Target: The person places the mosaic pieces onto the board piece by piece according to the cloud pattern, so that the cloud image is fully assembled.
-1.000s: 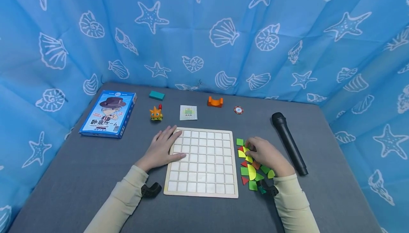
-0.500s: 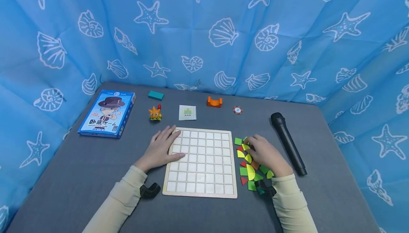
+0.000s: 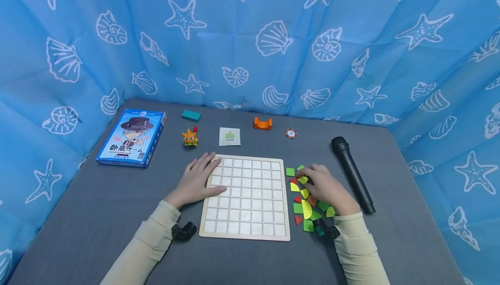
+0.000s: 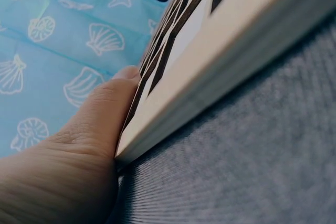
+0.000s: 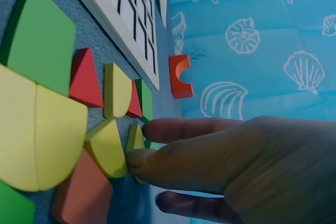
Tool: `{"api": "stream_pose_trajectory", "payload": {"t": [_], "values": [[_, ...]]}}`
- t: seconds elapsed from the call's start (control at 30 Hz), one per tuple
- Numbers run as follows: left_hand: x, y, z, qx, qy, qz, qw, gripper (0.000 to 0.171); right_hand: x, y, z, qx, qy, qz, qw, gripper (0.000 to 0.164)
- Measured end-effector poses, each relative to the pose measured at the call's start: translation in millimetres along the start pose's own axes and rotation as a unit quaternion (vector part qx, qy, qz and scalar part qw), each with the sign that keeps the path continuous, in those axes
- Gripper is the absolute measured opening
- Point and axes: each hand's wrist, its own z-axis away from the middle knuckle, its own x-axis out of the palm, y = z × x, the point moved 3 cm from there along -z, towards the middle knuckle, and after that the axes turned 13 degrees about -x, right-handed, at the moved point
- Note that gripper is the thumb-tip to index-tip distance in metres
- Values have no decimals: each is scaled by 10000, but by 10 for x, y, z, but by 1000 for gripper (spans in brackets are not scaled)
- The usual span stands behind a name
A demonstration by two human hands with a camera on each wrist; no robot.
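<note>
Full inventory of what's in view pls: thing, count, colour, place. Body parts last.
curtain: 1, blue with white sea shapes, around table
table: 1, grey, under everything
game box: 1, mainly blue, far left
small block: 1, teal, back left
toy figure: 1, mostly orange, before teal block
card: 1, pale, behind board
notched block: 1, orange, back middle
chip: 1, red and white, right of notched block
microphone: 1, black, right
grid board: 1, pale, centre
flat pieces: over a dozen, green/yellow/red/brown, right of board
wrist devices: 2, black, at wrists
sleeves: 2, cream, on forearms
left grip: 1, bare, on board's left edge
right grip: 1, bare, at a yellow piece
</note>
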Motion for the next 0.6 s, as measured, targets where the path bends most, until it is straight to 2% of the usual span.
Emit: {"api": "stream_pose_trajectory", "payload": {"t": [0.2, 0.6], "values": [[-7, -13, -7, 42, 14, -61, 10000, 88, -2, 40, 1, 61, 59, 23, 10000, 24], [22, -30, -25, -213, -207, -184, 9994, 91, -13, 39, -13, 45, 62, 106, 9999, 19]]}}
